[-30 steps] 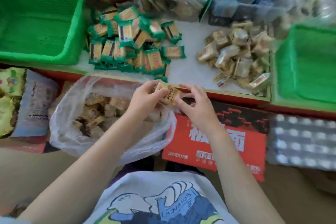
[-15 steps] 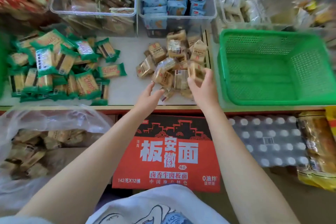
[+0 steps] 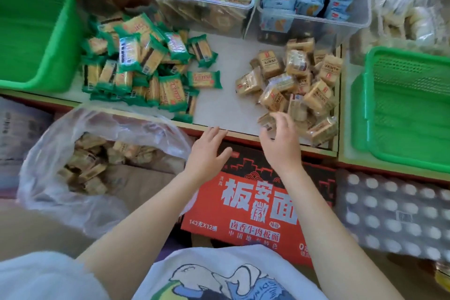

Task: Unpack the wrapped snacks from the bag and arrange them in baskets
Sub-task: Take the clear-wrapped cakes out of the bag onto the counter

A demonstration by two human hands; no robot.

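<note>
We are in the unpacking step, between one load and the next. Our left hand [image 3: 207,151] hovers over the front edge of the tabletop [image 3: 219,102], fingers straight and spread, holding nothing. Our right hand [image 3: 280,141] sits at the near corner of the brown snack pile [image 3: 294,85], fingers loosely curled above the closest packets; it looks empty, though blur hides whether a fingertip touches a wrapper.

The clear plastic bag [image 3: 97,153] lies low to our left, below the tabletop, mouth open, with many brown packets still inside. A second pile, the green-wrapped snacks [image 3: 146,68], lies on the tabletop well apart from the brown one. Both green baskets, the left basket [image 3: 36,31] and the right basket [image 3: 401,109], appear empty in the parts we can see.

We judge the task roughly midway through unpacking, with arranging not yet begun. The next move calls for the left hand to go down into the bag's mouth and gather more packets. The film is slack, so it may need holding open with the other hand.
</note>
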